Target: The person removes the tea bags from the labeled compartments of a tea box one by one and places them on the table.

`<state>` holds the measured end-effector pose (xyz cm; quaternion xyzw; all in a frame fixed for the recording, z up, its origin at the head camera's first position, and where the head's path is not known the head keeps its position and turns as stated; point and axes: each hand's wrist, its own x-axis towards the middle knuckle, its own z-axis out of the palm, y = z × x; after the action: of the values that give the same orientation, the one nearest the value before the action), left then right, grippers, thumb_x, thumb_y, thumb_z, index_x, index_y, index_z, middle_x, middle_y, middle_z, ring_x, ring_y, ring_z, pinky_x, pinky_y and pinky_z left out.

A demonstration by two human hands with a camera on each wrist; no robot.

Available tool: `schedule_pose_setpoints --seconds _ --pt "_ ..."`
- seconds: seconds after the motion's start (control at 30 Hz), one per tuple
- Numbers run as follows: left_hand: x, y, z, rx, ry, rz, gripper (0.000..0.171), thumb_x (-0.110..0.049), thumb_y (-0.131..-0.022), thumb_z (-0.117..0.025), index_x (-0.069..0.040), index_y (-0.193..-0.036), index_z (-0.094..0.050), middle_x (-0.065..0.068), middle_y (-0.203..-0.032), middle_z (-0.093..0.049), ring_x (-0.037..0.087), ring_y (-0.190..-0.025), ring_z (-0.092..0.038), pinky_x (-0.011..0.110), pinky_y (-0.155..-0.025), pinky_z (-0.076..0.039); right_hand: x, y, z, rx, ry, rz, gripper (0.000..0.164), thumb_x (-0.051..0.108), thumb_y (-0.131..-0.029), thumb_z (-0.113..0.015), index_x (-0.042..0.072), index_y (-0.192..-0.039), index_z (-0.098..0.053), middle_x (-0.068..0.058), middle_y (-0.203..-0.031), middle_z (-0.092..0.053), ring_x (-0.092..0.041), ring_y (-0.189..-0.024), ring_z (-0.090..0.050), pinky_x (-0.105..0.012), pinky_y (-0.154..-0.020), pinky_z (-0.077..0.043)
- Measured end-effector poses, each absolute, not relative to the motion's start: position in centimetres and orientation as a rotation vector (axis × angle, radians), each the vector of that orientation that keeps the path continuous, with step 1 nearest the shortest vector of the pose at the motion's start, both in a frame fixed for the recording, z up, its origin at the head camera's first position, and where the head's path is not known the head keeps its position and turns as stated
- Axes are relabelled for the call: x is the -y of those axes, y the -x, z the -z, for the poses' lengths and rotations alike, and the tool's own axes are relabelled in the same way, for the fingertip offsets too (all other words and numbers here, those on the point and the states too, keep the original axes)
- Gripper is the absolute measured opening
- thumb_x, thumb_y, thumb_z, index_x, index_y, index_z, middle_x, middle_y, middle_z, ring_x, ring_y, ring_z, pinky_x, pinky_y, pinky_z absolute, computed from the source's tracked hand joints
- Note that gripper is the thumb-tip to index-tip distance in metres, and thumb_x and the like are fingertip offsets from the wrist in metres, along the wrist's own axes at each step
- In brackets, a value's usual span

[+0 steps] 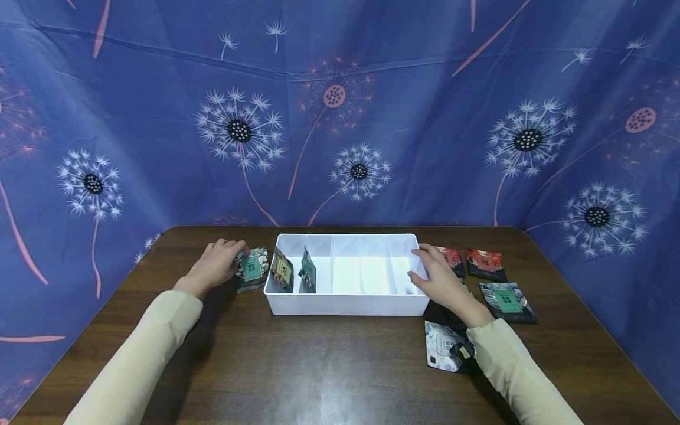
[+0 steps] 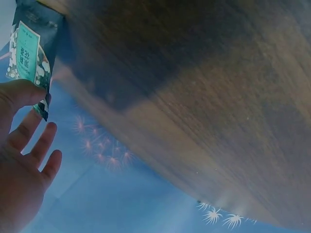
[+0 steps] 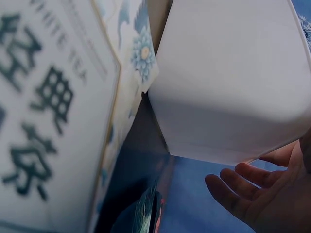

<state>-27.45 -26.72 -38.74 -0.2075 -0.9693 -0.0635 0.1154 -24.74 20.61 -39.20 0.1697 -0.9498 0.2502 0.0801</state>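
My left hand [image 1: 215, 265] is at the box's left side and pinches a tea sachet [image 2: 28, 56] with a green label between thumb and index finger. The other fingers stay spread. The white divided box [image 1: 347, 304] sits on the table. In its leftmost compartment stands a sachet with a yellowish label [image 1: 283, 271]; a sachet with a green label [image 1: 307, 273] stands in the compartment beside it. My right hand [image 1: 443, 283] holds the box's right wall, thumb over the rim; several of its fingers extend loosely outside the wall in the right wrist view.
Right of the box lie two red sachets [image 1: 486, 263], a green-labelled sachet [image 1: 508, 302] and a white tea sachet [image 1: 441, 348]. A dark sachet lies partly under my right forearm. The brown table [image 1: 319, 366] meets a blue dandelion-print cloth [image 1: 425, 118] behind.
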Motion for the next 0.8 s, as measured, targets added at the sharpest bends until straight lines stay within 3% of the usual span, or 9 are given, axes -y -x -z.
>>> schedule_pose_setpoints --seconds 0.37,0.8 --pt "26.62 27.72 39.35 2.886 0.583 0.118 0.031 0.002 -0.080 -0.059 -0.012 -0.108 -0.058 0.014 -0.107 -0.060 0.039 -0.103 -0.052 0.055 -0.085 -0.037 -20.65 24.80 39.33 2.840 -0.492 -0.740 0.053 0.019 -0.086 -0.060 -0.006 -0.129 -0.043 -0.024 -0.137 -0.033 -0.040 -0.126 -0.032 -0.057 -0.099 -0.032" --pt "26.30 27.65 39.02 2.859 0.620 0.081 0.033 -0.004 -0.079 -0.064 -0.010 -0.111 -0.057 0.015 -0.107 -0.058 0.038 -0.098 -0.051 0.054 -0.080 -0.038 -20.71 24.86 39.48 2.834 -0.491 -0.744 0.052 0.020 -0.086 -0.060 -0.006 -0.129 -0.043 -0.024 -0.137 -0.033 -0.040 -0.126 -0.032 -0.057 -0.099 -0.032"
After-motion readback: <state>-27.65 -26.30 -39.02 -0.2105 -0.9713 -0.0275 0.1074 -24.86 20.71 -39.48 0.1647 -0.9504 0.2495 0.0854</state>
